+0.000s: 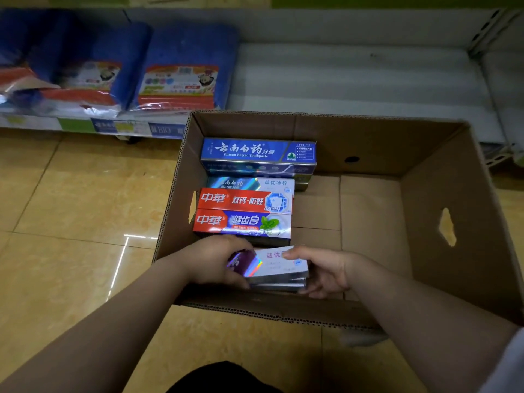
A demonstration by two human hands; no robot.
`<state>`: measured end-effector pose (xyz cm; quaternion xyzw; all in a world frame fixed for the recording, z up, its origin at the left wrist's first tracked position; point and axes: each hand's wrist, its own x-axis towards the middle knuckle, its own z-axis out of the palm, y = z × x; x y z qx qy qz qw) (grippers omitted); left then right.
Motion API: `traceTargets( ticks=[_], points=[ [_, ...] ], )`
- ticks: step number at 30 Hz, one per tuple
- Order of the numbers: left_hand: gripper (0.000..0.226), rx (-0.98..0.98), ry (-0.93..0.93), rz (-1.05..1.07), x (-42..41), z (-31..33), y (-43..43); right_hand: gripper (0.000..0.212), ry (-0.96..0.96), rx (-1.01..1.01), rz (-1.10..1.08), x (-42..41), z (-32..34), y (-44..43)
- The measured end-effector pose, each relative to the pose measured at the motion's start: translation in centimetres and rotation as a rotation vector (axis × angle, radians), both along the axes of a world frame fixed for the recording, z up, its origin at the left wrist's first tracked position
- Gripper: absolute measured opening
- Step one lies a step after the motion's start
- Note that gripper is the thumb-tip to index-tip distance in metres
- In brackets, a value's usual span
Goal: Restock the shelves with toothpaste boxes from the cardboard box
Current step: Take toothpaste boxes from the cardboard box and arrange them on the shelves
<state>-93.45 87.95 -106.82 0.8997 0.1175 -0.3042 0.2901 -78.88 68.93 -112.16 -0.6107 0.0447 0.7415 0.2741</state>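
Note:
An open cardboard box [431, 222] stands on the floor in front of a low shelf [354, 80]. Along its left side lie several toothpaste boxes: a blue one [258, 151] at the far end, a silver one [252, 183], a red one [243, 200] and a red-and-blue one [241, 222]. At the near end, both hands hold a small stack of purple-and-white holographic toothpaste boxes [272, 268]. My left hand [215, 262] grips its left end, and my right hand [320, 272] grips its right end with the thumb on top.
Blue packaged goods [181, 69] fill the left part of the shelf; its white surface to the right is bare. Price labels [124, 127] line the shelf's front edge. Glossy tan floor tiles [71, 217] lie left of the box. The box's right half shows bare cardboard.

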Motion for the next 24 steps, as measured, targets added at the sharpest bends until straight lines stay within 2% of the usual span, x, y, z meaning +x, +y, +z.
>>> traceTargets(
  ticks=[3, 5, 6, 10, 15, 18, 24],
  points=[
    [0.058, -0.306, -0.012, 0.412, -0.5, 0.4, -0.2, 0.094, -0.026, -0.003, 0.043, 2.7, 1.1, -1.3],
    [0.038, -0.399, -0.052, 0.609, 0.0, 0.8, -0.2, 0.102, -0.036, 0.002, 0.057, 5.0, 2.2, -2.5],
    [0.036, -0.450, -0.057, 0.711, 0.5, 1.0, -0.2, 0.102, -0.033, 0.007, 0.053, 6.2, 2.8, -3.1],
    [0.045, -0.629, -0.078, 1.024, 2.7, 2.2, -0.6, 0.097, -0.002, 0.052, -0.093, 10.2, 4.9, -6.0],
    [0.057, -0.820, -0.036, 1.069, 5.2, 4.3, -2.6, 0.083, 0.027, 0.221, -0.301, 12.1, 6.6, -7.1],
    [0.070, -0.987, -0.098, 1.123, 7.0, 5.7, -3.2, 0.082, -0.025, 0.299, -0.338, 12.8, 7.9, -6.4],
    [0.098, -1.002, -0.095, 0.986, 9.5, 8.1, -2.1, 0.089, -0.120, 0.344, -0.412, 14.3, 9.6, -6.4]
  ],
)
